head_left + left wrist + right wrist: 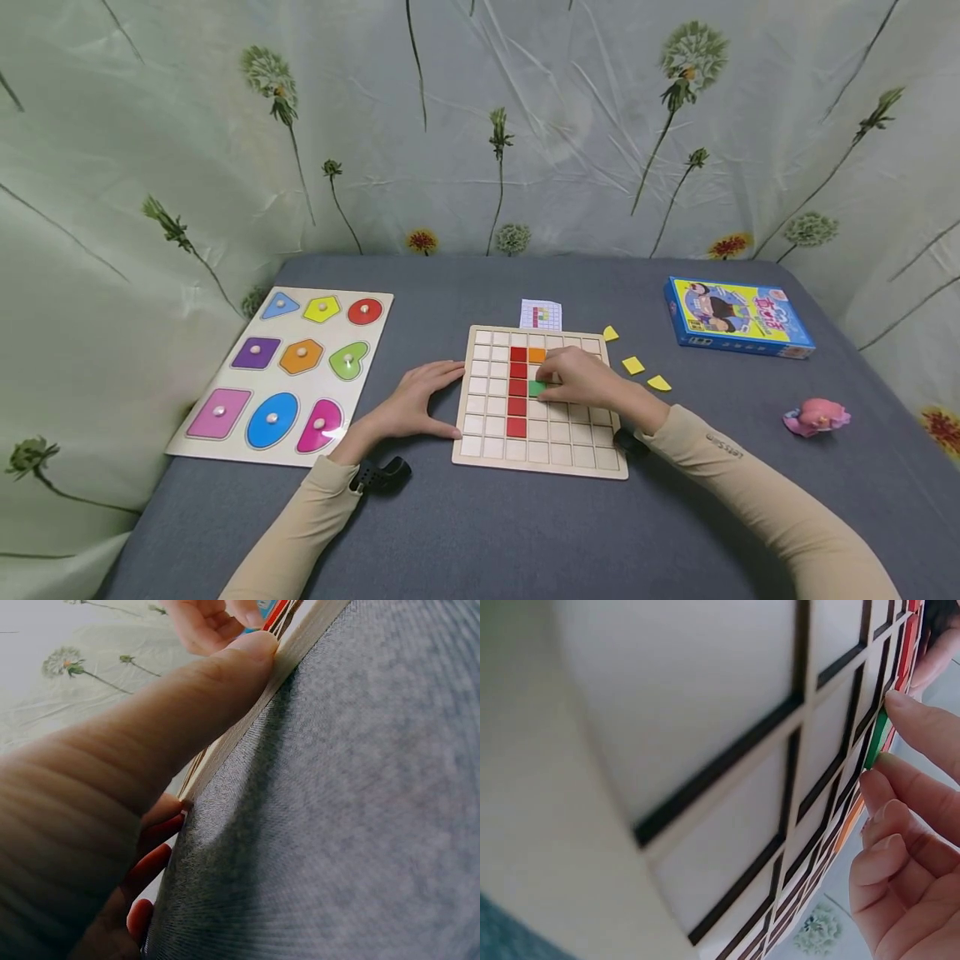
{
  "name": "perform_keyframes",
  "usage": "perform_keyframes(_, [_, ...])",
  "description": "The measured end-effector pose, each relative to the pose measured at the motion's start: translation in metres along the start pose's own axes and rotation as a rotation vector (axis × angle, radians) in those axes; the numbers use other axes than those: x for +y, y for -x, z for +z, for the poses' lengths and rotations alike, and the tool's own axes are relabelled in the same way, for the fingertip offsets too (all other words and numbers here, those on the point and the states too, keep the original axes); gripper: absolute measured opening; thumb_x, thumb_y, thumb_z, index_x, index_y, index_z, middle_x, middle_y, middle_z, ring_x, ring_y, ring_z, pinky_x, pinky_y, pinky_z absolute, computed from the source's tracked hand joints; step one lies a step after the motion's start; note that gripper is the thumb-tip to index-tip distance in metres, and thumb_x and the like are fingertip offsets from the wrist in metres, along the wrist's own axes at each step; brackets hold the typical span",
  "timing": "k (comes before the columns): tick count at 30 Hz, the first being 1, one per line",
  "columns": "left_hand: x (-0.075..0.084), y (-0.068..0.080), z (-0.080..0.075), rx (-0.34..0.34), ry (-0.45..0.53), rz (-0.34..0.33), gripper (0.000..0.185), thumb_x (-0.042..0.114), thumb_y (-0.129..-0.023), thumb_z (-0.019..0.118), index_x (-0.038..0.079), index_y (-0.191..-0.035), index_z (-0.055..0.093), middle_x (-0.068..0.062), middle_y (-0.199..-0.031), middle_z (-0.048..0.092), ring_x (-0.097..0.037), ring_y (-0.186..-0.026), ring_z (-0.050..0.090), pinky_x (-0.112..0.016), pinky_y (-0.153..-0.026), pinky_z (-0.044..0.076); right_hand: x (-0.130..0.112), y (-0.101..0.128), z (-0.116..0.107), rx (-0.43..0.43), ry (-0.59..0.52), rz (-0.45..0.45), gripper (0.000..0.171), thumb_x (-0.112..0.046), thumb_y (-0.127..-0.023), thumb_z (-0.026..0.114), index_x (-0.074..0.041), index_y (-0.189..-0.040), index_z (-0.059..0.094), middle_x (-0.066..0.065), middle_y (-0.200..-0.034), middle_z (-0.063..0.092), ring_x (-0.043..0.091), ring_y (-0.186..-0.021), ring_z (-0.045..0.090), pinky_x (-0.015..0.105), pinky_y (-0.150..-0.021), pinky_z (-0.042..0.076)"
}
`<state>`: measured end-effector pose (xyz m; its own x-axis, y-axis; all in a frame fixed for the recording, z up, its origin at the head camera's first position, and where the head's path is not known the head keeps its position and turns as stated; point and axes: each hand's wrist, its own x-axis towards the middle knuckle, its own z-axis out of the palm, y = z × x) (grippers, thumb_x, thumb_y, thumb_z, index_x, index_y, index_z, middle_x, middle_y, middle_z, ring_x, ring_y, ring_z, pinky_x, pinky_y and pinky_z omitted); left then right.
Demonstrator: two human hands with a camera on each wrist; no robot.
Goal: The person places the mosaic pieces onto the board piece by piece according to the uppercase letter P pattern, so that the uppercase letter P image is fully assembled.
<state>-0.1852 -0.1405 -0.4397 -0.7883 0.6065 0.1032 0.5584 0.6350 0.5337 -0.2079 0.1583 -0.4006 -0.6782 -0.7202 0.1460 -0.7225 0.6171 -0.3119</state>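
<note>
A wooden grid board (491, 454) lies on the grey table in the head view. It holds a column of red tiles (517, 407), an orange tile (536, 354) and a green tile (536, 388). My right hand (553, 383) reaches over the board. In the right wrist view its fingertips (919, 724) pinch the green tile (876, 739) at its edge, right beside the red column. My left hand (431, 404) rests on the table, fingers and thumb spread against the board's left edge. The left wrist view shows its thumb (225, 682) pressed against the board's rim (300, 645).
A shape puzzle board (288, 375) with coloured knobbed pieces lies at the left. A small pattern card (541, 314) sits behind the grid board. Three yellow pieces (633, 365) lie to its right. Farther right are a blue box (735, 317) and a pink toy (816, 417).
</note>
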Motion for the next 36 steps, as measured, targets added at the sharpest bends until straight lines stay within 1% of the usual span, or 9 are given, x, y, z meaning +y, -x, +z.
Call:
perform_keyframes(2, [0.000, 0.000, 0.000, 0.001, -0.002, 0.001, 0.094, 0.043, -0.064, 0.082, 0.007, -0.141, 0.042, -0.010, -0.147, 0.042, -0.031, -0.139, 0.033, -0.057, -0.109, 0.024, 0.000, 0.000, 0.001, 0.011, 0.003, -0.015, 0.018, -0.020, -0.074, 0.077, -0.005, -0.082, 0.072, 0.001, -0.072, 0.061, 0.006, -0.063, 0.048, 0.018, -0.057, 0.041])
perform_keyframes(5, [-0.001, 0.000, 0.001, -0.001, -0.004, 0.002, 0.093, 0.043, -0.064, 0.082, 0.007, -0.141, 0.042, -0.010, -0.147, 0.042, -0.032, -0.139, 0.033, -0.057, -0.109, 0.024, 0.000, 0.000, 0.000, -0.001, 0.006, -0.002, 0.019, -0.022, -0.074, 0.077, -0.005, -0.084, 0.073, 0.001, -0.073, 0.062, 0.006, -0.063, 0.049, 0.019, -0.058, 0.042])
perform_keyframes(9, [0.000, 0.001, 0.001, -0.011, -0.003, -0.001, 0.092, 0.043, -0.065, 0.082, 0.008, -0.141, 0.042, -0.011, -0.147, 0.041, -0.031, -0.139, 0.033, -0.057, -0.109, 0.023, -0.001, 0.001, -0.003, -0.041, -0.002, 0.057, 0.020, -0.024, -0.075, 0.077, -0.008, -0.087, 0.073, 0.000, -0.077, 0.064, 0.007, -0.065, 0.051, 0.018, -0.060, 0.043])
perform_keyframes(13, [0.001, 0.001, 0.001, -0.014, 0.001, -0.004, 0.092, 0.043, -0.065, 0.082, 0.008, -0.141, 0.043, -0.010, -0.148, 0.041, -0.031, -0.139, 0.032, -0.057, -0.109, 0.023, 0.003, 0.004, -0.004, -0.045, -0.008, 0.091, 0.018, -0.023, -0.077, 0.075, -0.010, -0.089, 0.073, -0.001, -0.080, 0.065, 0.006, -0.068, 0.054, 0.019, -0.062, 0.044])
perform_keyframes(19, [0.001, 0.000, 0.001, -0.018, -0.001, -0.009, 0.091, 0.044, -0.065, 0.081, 0.009, -0.140, 0.043, -0.010, -0.148, 0.041, -0.031, -0.139, 0.032, -0.058, -0.109, 0.022, 0.007, 0.008, -0.010, -0.039, -0.005, 0.153, 0.019, -0.020, -0.077, 0.073, -0.009, -0.093, 0.074, 0.000, -0.083, 0.067, 0.006, -0.066, 0.049, 0.018, -0.060, 0.040])
perform_keyframes(24, [0.001, 0.000, 0.001, -0.017, -0.007, -0.005, 0.091, 0.043, -0.066, 0.081, 0.008, -0.141, 0.043, -0.010, -0.148, 0.041, -0.031, -0.139, 0.033, -0.057, -0.109, 0.023, 0.009, 0.014, -0.017, -0.017, -0.007, 0.161, 0.020, -0.018, -0.078, 0.073, -0.007, -0.095, 0.074, 0.002, -0.083, 0.068, 0.005, -0.060, 0.044, 0.017, -0.056, 0.037])
perform_keyframes(28, [0.001, 0.000, 0.001, -0.012, -0.010, 0.001, 0.091, 0.042, -0.066, 0.081, 0.008, -0.140, 0.043, -0.011, -0.148, 0.041, -0.031, -0.139, 0.033, -0.057, -0.109, 0.023, 0.011, 0.019, -0.021, -0.012, -0.008, 0.168, 0.018, -0.016, -0.079, 0.071, -0.007, -0.095, 0.073, 0.003, -0.087, 0.069, 0.007, -0.063, 0.048, 0.018, -0.058, 0.039])
perform_keyframes(31, [0.001, 0.000, 0.001, -0.009, -0.011, 0.004, 0.091, 0.042, -0.066, 0.081, 0.008, -0.140, 0.043, -0.011, -0.147, 0.041, -0.031, -0.138, 0.034, -0.057, -0.109, 0.023, 0.014, 0.023, -0.024, -0.011, -0.013, 0.179, 0.016, -0.015, -0.081, 0.069, -0.008, -0.095, 0.073, 0.003, -0.092, 0.070, 0.011, -0.070, 0.053, 0.022, -0.063, 0.043])
perform_keyframes(36, [0.001, 0.000, 0.001, -0.012, -0.010, 0.001, 0.091, 0.042, -0.066, 0.081, 0.007, -0.141, 0.043, -0.012, -0.147, 0.041, -0.031, -0.138, 0.034, -0.057, -0.109, 0.024, 0.025, 0.033, -0.027, 0.027, -0.010, 0.178, 0.014, -0.012, -0.082, 0.069, -0.008, -0.095, 0.073, 0.004, -0.094, 0.070, 0.011, -0.075, 0.058, 0.025, -0.066, 0.047])
